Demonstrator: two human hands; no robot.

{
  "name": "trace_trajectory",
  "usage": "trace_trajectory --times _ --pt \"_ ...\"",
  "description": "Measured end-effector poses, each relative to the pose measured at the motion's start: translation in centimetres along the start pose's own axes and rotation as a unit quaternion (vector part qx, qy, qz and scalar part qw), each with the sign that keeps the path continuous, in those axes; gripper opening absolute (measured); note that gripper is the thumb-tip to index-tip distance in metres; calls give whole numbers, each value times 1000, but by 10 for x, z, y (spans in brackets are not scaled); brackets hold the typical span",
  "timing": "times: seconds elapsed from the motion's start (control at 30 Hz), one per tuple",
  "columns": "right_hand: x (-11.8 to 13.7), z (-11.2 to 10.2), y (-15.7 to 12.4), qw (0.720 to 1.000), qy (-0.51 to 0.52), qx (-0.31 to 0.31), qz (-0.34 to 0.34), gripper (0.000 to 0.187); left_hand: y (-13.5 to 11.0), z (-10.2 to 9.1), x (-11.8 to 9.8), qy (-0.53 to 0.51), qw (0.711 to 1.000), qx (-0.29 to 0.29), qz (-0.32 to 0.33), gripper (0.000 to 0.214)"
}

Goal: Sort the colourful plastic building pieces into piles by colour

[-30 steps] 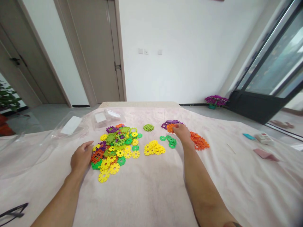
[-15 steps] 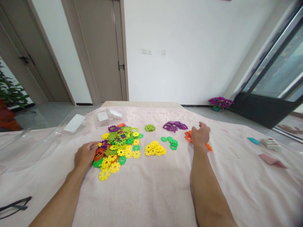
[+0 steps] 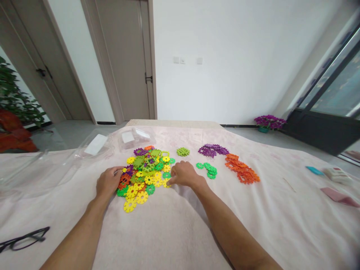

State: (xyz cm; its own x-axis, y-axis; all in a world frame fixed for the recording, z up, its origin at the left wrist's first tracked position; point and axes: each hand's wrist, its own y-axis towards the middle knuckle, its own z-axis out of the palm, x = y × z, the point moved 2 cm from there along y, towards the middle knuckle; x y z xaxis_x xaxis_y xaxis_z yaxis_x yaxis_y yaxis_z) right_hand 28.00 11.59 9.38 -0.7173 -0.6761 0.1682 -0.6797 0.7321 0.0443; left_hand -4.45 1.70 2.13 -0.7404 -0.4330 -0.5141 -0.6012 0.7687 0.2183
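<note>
A mixed pile of plastic interlocking pieces, yellow, green, purple and orange, lies on the cloth in front of me. My left hand rests against the pile's left edge, fingers loosely bent and slightly apart, beside an orange square piece. At the right edge is my right hand, its thumb at a yellow notched disc and its fingers curved, with a gap to the thumb. This hand covers the place of the yellow heap. Nearby lie separate groups: light green pieces, green discs, purple pieces and orange pieces.
Clear plastic boxes stand at the back left. Black glasses lie at the near left. On the right are a thin stick, a blue item, a whitish box and a pink cloth.
My right hand has moved left from the orange pieces to the pile's right edge, uncovering the orange group and hiding the yellow heap. My left hand has stayed at the pile.
</note>
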Motion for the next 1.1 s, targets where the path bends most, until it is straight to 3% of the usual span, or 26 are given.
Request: trace_trajectory --times 0.1,0.27,0.4,0.63,0.73,0.83,0.97,1.1 --pt "11 8 -2 1000 -15 -4 -20 43 2 2 2 0 1000 0 5 39" --pt "21 18 0 999 17 -15 -42 26 2 2 2 4 1000 0 6 39" --pt "17 10 2 996 76 -15 -55 11 1 1 0 5 1000 0 6 39" --pt "-45 -26 -1 985 170 -38 17 22 1 0 -1 11 1000 0 7 40" --pt "-72 -33 -7 982 176 -20 63 21 1 0 -2 10 1000 0 8 40" --pt "-85 -36 -10 982 153 -42 103 22 0 0 -2 11 1000 0 5 40" --pt "-78 -34 -7 982 140 -82 96 22 0 0 -2 12 1000 8 4 40" --pt "-53 -21 -1 992 100 -58 53 23 1 0 -1 12 1000 7 6 41"
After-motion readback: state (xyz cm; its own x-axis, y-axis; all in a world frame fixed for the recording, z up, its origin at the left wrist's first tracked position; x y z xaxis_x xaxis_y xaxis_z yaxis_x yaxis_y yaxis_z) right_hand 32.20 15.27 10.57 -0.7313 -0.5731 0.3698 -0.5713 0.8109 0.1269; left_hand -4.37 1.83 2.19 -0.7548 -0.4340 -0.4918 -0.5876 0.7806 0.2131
